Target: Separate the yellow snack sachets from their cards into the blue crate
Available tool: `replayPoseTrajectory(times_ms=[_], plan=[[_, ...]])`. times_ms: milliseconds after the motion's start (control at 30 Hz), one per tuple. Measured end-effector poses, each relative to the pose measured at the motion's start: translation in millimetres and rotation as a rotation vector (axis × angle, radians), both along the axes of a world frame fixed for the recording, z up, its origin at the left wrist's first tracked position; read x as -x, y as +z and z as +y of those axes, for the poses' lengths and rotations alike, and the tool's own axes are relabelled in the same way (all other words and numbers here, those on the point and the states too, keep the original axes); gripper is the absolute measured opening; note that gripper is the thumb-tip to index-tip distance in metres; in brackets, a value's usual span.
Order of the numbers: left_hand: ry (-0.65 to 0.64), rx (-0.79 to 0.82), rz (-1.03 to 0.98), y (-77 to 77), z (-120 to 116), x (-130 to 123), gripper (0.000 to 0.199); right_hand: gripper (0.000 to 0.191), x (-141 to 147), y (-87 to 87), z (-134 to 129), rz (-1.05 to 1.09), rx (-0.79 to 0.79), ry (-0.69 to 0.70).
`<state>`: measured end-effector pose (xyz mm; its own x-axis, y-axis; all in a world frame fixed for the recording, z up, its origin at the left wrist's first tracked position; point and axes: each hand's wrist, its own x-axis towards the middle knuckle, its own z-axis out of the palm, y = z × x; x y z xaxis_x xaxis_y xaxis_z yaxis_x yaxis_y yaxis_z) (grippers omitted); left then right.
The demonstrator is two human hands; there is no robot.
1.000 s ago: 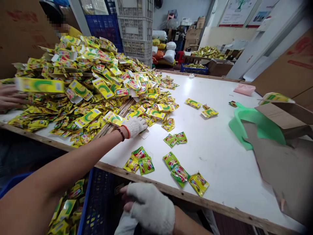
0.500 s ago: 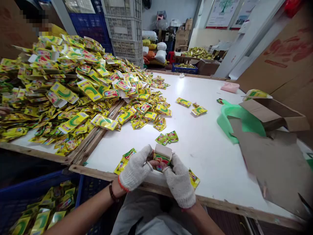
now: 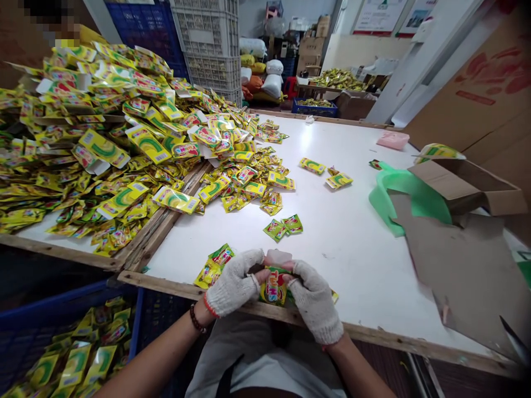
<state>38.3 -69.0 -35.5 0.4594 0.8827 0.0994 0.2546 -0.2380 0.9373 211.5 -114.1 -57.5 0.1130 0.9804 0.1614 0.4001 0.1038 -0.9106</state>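
Observation:
My left hand (image 3: 235, 283) and my right hand (image 3: 315, 301), both in white fingerless knit gloves, meet at the table's front edge. Between their fingers and thumbs is a yellow-green sachet (image 3: 274, 286) with "TWINS" lettering. Behind it stands a small carton whose pale flap (image 3: 279, 257) sticks up; the rest of the carton is mostly hidden. Beside my left hand lie a yellow sachet (image 3: 207, 273) and a green one (image 3: 223, 254). Two green sachets (image 3: 274, 229) rest just beyond my hands. Another yellow sachet (image 3: 334, 296) is largely covered by my right hand.
A large heap of yellow cartons and sachets (image 3: 124, 138) covers the left side. At right are a green plastic scoop (image 3: 384, 204), an open cardboard box (image 3: 468, 179) and a cardboard sheet (image 3: 452, 265). A blue crate (image 3: 135, 326) of packs stands below left. Another person is at the far left.
The lettered sachet now shows upright in front of the carton, between my thumbs; before, the carton's open end faced up there. My right hand has shifted slightly right and down.

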Motion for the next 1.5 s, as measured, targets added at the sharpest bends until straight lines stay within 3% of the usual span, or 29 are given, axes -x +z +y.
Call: replayPoseTrajectory(times_ms=[133,233,267,367,433,567,667,833,1100,1333,1500], plan=[[-0.011,0.026,-0.056,0.8,6,-2,0.011,0.016,1,10.9,6,0.033,0.056,0.026],[-0.027,0.143,-0.15,-1.0,9,-3,0.033,0.031,2,10.3,8,0.187,0.088,0.025],[-0.033,0.142,-0.137,-0.5,10,-3,0.032,0.033,2,9.4,8,0.19,0.086,0.028],[-0.039,0.027,-0.022,6.2,11,-3,0.011,0.021,2,8.4,7,0.034,0.019,0.006],[-0.054,-0.01,0.027,13.6,12,-3,0.015,0.02,1,10.7,6,-0.042,-0.02,0.0],[-0.077,0.097,0.068,25.5,20,-2,0.015,0.022,-2,19.3,7,-0.074,0.018,0.013],[-0.1,0.159,0.094,27.8,27,0,0.013,0.02,-5,25.8,11,-0.098,0.058,0.034],[-0.202,0.12,0.146,27.7,27,7,0.021,0.019,-15,33.7,15,-0.114,0.092,0.171],[-0.21,-0.098,0.126,31.1,6,10,0.019,0.031,-22,14.0,-3,-0.199,-0.237,0.31],[-0.24,-0.111,0.25,33.0,16,11,0.019,0.027,-18,22.0,-1,-0.213,-0.075,0.255],[-0.28,-0.144,0.254,34.8,17,11,0.023,0.038,-27,14.7,0,-0.278,-0.204,0.35]])
